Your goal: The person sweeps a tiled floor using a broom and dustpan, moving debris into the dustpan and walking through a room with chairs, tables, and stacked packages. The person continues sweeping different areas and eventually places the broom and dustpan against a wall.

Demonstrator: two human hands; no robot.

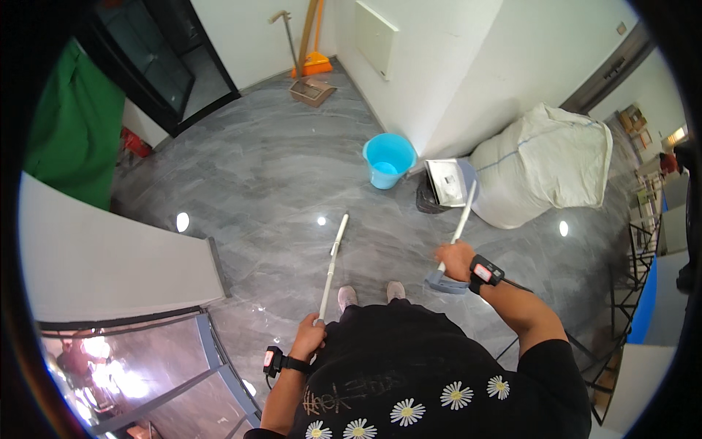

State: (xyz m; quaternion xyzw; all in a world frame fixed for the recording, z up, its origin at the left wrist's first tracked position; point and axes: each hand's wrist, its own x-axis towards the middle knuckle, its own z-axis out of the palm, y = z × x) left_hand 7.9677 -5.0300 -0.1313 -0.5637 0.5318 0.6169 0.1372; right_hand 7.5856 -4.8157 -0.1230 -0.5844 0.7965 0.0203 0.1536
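My right hand [455, 260] is closed around the pale handle of a long-handled dustpan [466, 175]. Its grey-blue pan end is tilted beside the white wall, over a dark bag-lined bin [430, 199]. A flat white piece [444, 181] lies against the pan; whether it belongs to the pan or the bin, I cannot tell. Low in front of my body, my left hand [310, 335] grips a thin white pole [331, 272] with a joint partway along. The pole slants forward above the floor, and no head shows on its far end.
A light-blue bucket [389, 159] stands left of the bin. To the right a big stuffed white sack [541, 168] leans by the wall. An orange broom [314, 64] and a brown dustpan [312, 91] stand in the far corner. A grey panel [117, 252] juts in at left.
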